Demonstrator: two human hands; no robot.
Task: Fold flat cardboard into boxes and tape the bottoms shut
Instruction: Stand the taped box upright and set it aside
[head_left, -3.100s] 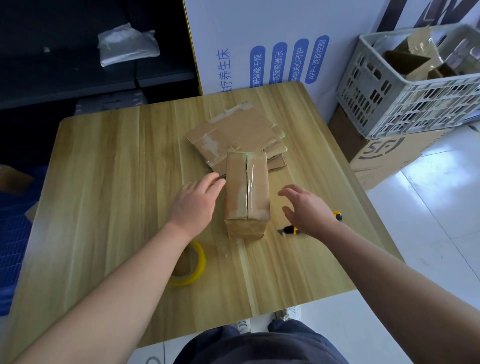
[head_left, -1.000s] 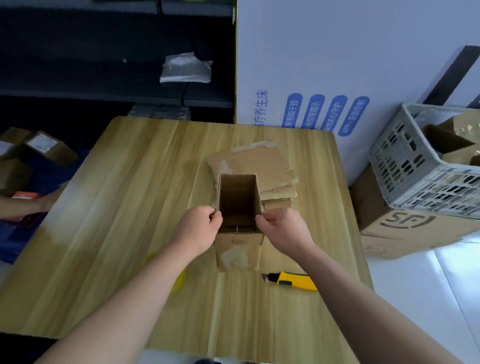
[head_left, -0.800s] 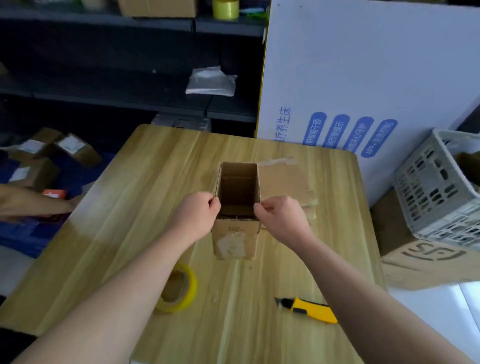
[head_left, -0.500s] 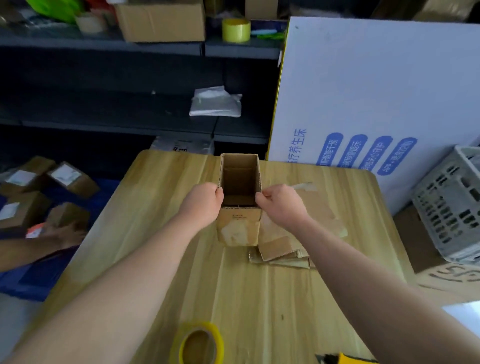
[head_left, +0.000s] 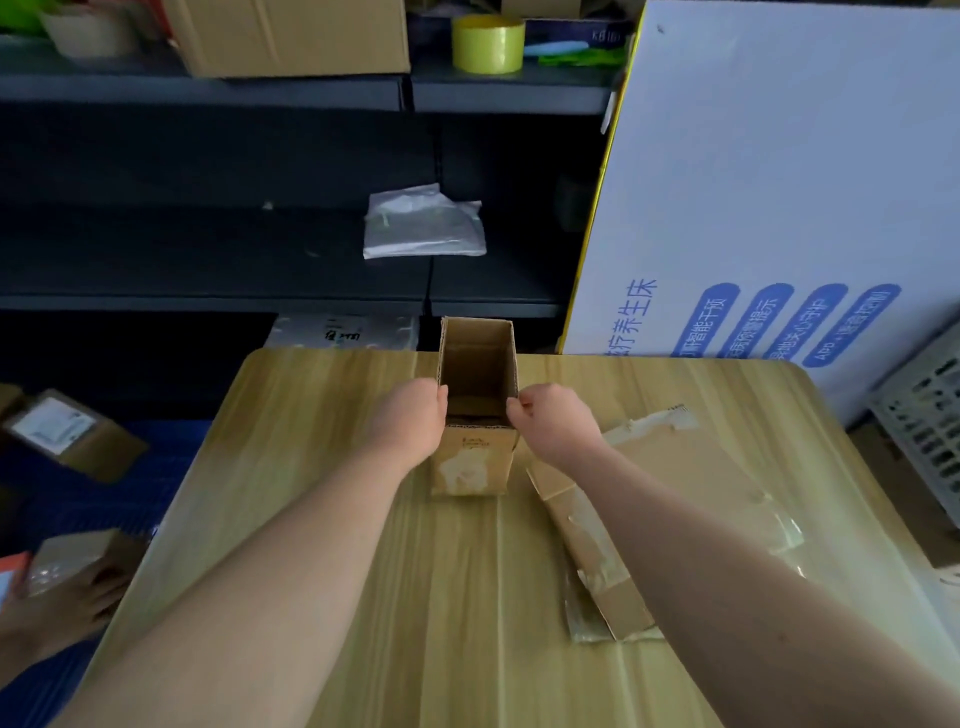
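A small brown cardboard box (head_left: 470, 462) stands upright with its open top toward me, near the far edge of the wooden table (head_left: 311, 467). My left hand (head_left: 410, 421) grips the box's left wall at the rim. My right hand (head_left: 553, 423) pinches the right wall at the rim. To the right of the box lies a stack of flat cardboard (head_left: 670, 519) with old tape on it, partly hidden under my right forearm.
Dark shelves behind the table hold a yellow tape roll (head_left: 487, 42), a large carton (head_left: 291, 34) and a white packet (head_left: 423, 223). A white printed board (head_left: 779, 182) leans at right, by a grey crate (head_left: 930, 410). Another person's hand (head_left: 67, 603) holds a small box at lower left.
Both hands have carried the upright box farther away across the table, past the flat cardboard stack. The view has tilted up; the tape roll and knife on the table have left the frame.
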